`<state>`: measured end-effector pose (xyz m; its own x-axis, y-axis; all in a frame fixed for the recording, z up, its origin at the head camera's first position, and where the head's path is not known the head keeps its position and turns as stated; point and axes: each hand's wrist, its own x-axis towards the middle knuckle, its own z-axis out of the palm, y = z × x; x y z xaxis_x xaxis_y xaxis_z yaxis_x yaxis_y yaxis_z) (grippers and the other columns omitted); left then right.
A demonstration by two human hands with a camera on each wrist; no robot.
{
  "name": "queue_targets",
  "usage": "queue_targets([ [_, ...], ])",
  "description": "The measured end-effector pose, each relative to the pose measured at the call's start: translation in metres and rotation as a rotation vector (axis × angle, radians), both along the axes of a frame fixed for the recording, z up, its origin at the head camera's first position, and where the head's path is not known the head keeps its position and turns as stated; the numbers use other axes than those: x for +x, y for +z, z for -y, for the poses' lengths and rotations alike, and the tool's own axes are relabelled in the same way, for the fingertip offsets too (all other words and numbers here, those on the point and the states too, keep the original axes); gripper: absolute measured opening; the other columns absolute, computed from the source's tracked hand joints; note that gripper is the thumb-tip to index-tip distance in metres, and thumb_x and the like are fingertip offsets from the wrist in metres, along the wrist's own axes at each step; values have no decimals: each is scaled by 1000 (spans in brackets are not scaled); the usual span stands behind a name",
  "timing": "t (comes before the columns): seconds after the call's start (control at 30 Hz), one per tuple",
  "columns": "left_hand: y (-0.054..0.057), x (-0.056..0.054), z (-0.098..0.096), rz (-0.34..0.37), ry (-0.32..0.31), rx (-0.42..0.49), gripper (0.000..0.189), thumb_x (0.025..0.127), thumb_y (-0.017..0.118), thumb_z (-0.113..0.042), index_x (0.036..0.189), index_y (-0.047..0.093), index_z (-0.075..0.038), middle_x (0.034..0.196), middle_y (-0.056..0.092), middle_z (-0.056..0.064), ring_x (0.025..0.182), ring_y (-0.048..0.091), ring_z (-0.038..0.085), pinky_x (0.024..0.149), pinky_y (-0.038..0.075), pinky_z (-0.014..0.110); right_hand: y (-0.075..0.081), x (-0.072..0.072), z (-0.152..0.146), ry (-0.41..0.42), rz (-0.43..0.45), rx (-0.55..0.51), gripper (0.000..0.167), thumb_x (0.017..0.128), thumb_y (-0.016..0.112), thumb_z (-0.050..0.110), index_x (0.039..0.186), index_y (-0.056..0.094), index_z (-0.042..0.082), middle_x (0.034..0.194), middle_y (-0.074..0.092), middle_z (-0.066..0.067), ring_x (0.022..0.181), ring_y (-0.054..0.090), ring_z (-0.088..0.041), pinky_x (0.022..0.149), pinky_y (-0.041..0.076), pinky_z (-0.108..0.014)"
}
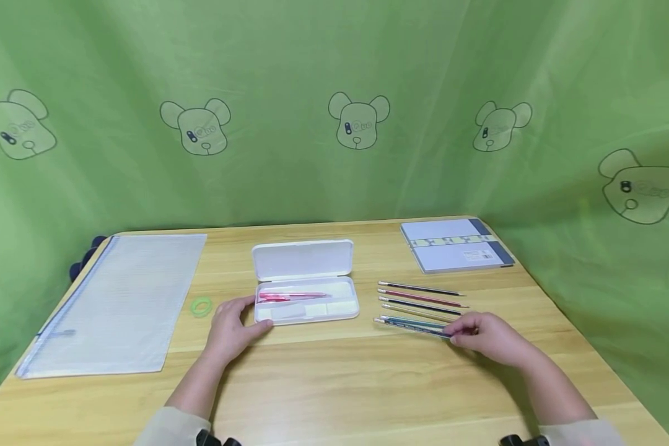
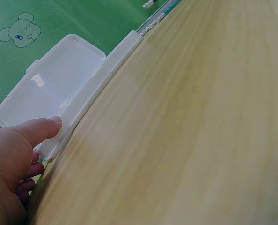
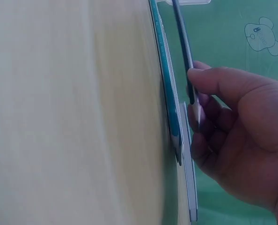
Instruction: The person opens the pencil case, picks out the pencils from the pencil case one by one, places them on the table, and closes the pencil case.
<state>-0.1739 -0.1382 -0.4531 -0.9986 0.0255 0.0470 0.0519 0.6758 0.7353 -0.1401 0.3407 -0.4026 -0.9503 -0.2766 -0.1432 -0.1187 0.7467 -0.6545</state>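
A white pencil case (image 1: 303, 261) stands with its lid raised in the middle of the table. Pink pens (image 1: 292, 297) and some whitish items lie inside. My left hand (image 1: 231, 328) grips the case's left end, thumb on the front wall, as the left wrist view also shows. With thumb and fingers my right hand (image 1: 493, 339) pinches a dark pencil (image 3: 182, 40) close to its sharpened tip. In the right wrist view that pencil is raised off the table, above a teal pencil (image 3: 166, 79). Several other pencils (image 1: 424, 297) lie side by side behind it.
A notebook (image 1: 443, 254) with a patterned band lies at the back right. On the left is a translucent zip pouch (image 1: 122, 303), with a green ring (image 1: 201, 306) between it and the case. Green curtain (image 1: 290, 179) hangs behind and beside the table.
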Motion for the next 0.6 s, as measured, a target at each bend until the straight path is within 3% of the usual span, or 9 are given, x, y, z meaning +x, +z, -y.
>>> queue_targets([
  [0.43,0,0,0,-4,-1,1,71,82,77,-35,138,52,0,142,52,22,137,38,40,118,29,55,-7,4,-4,-11,0,31,17,83,73,12,99,74,6,97,72,-6,81,57,-1,70,51,-19],
  [0.6,-1,0,1,-5,3,-1,71,81,77,-36,138,53,-1,142,52,22,136,38,39,117,29,55,-7,4,-2,-17,-14,69,16,82,74,12,97,74,8,95,72,-4,84,61,-7,74,51,-21],
])
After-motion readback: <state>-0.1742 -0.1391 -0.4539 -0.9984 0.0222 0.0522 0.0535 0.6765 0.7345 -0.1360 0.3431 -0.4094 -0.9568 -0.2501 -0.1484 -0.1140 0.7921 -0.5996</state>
